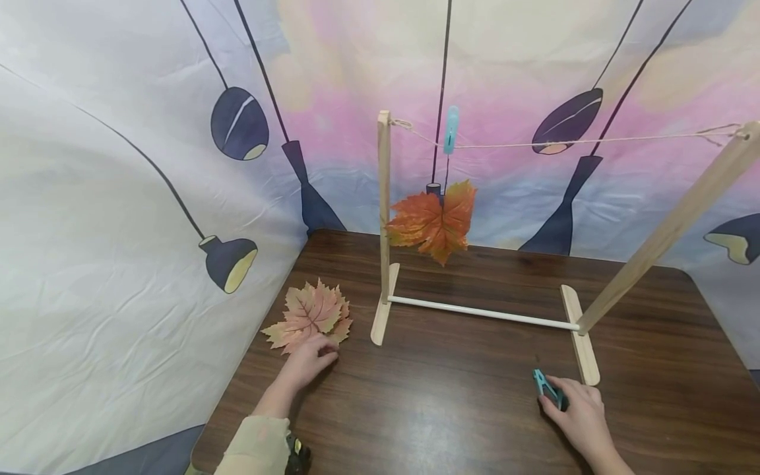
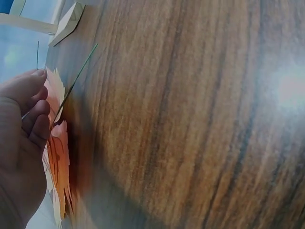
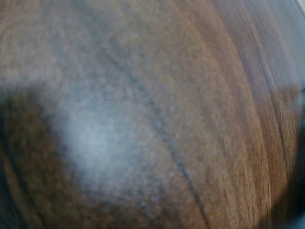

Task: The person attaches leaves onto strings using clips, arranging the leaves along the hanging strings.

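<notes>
On the table's left side lies a small pile of pale orange artificial autumn leaves (image 1: 311, 309). My left hand (image 1: 307, 361) is at the pile's near edge, thumb and fingertips pinched together. In the left wrist view a thin leaf stem (image 2: 38, 53) rises from between those fingertips, and a second green stem (image 2: 86, 63) slants over the wood. Toward the right, my right hand (image 1: 578, 417) holds a teal clothespin (image 1: 547, 389) between thumb and fingers, just above the table. The right wrist view catches only blurred wood, without hand or clothespin.
A wooden stand with a left post (image 1: 384, 204), leaning right post (image 1: 665, 231) and white bottom rod (image 1: 483, 311) carries a string (image 1: 522, 144). From it a light blue clothespin (image 1: 452, 128) hangs an orange leaf (image 1: 441, 221). A printed cloth (image 1: 119, 198) borders the table.
</notes>
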`<action>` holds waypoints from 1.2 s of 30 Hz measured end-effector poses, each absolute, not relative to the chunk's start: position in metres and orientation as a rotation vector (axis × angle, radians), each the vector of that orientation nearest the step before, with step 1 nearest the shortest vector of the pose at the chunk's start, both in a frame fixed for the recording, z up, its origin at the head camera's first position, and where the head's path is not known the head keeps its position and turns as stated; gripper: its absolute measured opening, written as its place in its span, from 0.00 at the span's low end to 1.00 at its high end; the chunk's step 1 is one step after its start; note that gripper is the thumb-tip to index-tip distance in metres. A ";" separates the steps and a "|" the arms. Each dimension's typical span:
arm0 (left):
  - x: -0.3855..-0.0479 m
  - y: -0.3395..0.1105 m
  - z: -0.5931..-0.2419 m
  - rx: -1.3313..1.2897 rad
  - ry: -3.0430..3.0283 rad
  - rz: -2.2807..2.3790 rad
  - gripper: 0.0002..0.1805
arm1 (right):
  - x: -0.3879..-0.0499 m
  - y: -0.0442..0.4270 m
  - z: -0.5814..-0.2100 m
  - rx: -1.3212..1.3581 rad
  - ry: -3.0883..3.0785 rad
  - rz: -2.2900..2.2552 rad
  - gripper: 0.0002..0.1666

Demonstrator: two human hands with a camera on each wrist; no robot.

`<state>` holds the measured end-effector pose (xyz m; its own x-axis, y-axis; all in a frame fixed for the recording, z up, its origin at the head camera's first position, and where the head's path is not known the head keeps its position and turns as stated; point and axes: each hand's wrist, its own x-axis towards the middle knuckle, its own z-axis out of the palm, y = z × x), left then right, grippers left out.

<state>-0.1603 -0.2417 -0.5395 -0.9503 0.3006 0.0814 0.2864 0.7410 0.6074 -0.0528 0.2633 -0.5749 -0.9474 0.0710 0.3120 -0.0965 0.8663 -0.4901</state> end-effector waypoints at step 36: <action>-0.167 -0.244 -0.514 0.336 3.164 1.276 0.06 | -0.053 0.259 -0.576 -0.068 -2.666 0.634 0.23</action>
<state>-0.1669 -0.2436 -0.5139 -0.9405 0.0718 0.3323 0.2822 0.7096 0.6456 -0.0527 0.2589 -0.5762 -0.9196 0.1364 0.3683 -0.0439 0.8961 -0.4416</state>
